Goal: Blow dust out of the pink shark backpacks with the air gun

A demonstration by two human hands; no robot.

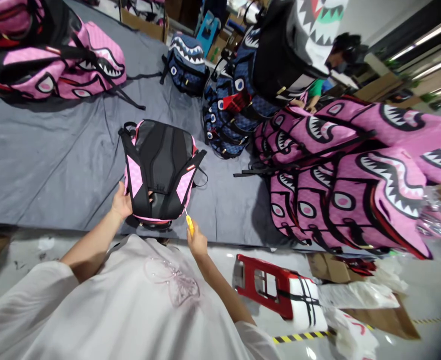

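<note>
A black and pink backpack point(162, 160) lies on the grey cloth in front of me, its padded back panel and shoulder straps facing up. My left hand point(122, 201) grips its lower left side, with some fingers tucked behind the strap. In my right hand point(196, 242) is a yellow-handled tool point(189, 226) with a thin metal tip; the exact kind does not show clearly. That tip points at the backpack's lower right corner, by the base of the strap. Whether it touches the fabric I cannot tell.
Pink shark-mouth backpacks point(340, 200) are piled at the right, and more pink ones point(43, 70) lie at the upper left. Blue backpacks point(230, 105) stand behind on the grey cloth point(73, 150). A red stool point(267, 285) is on the floor. Another person point(314, 92) is at the back.
</note>
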